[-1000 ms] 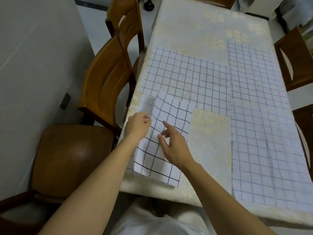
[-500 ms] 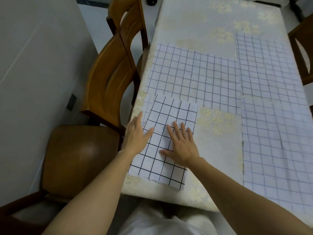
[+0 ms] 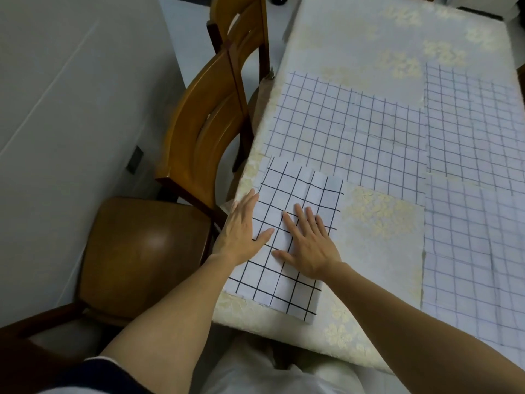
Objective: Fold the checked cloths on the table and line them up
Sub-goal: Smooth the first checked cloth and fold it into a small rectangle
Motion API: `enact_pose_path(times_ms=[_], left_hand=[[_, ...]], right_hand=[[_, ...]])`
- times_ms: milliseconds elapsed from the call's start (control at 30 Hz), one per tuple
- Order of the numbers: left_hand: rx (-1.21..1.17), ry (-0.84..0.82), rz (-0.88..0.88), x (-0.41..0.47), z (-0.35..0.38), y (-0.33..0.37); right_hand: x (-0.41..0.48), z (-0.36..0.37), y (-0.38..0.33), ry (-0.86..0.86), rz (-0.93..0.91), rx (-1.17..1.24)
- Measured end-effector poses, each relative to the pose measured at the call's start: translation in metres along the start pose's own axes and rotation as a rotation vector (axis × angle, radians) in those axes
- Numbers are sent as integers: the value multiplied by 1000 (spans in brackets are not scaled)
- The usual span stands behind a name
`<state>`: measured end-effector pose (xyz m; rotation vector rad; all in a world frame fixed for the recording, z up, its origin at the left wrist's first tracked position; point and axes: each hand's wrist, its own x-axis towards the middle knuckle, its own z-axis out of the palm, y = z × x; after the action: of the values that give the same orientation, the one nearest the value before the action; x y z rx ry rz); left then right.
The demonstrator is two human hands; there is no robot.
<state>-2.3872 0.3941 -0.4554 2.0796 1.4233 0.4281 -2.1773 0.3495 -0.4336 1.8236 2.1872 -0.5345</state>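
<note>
Four checked cloths lie on the table (image 3: 369,38), and on the folded cloth (image 3: 292,194) at its near-left corner the left hand (image 3: 241,228) and right hand (image 3: 308,245) press open-palmed, gripping nothing; best they sweep outward, squaring edges.

Two wooden chairs (image 3: 204,132) stand beside the floral-clothed table (image 3: 369,46).

left hand (image 3: 240,228) flat, palm down, fingers together, thumb spread, at the table's left edge; right hand (image 3: 308,245) flat just beside it, fingers splayed; both forearms bare, reaching forward.
</note>
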Motion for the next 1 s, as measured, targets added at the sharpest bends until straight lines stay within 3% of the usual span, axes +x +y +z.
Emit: enact_pose_path(times_ms=[433, 567, 1000], left_hand=[[215, -34, 38, 2, 9, -10], [261, -27, 49, 1, 10, -8], [279, -41, 40, 3, 12, -8]], right_hand=[[4, 0, 0, 65, -95, 37], [-1, 2, 17, 158, -6, 95], [11, -18, 101, 86, 237, 93]])
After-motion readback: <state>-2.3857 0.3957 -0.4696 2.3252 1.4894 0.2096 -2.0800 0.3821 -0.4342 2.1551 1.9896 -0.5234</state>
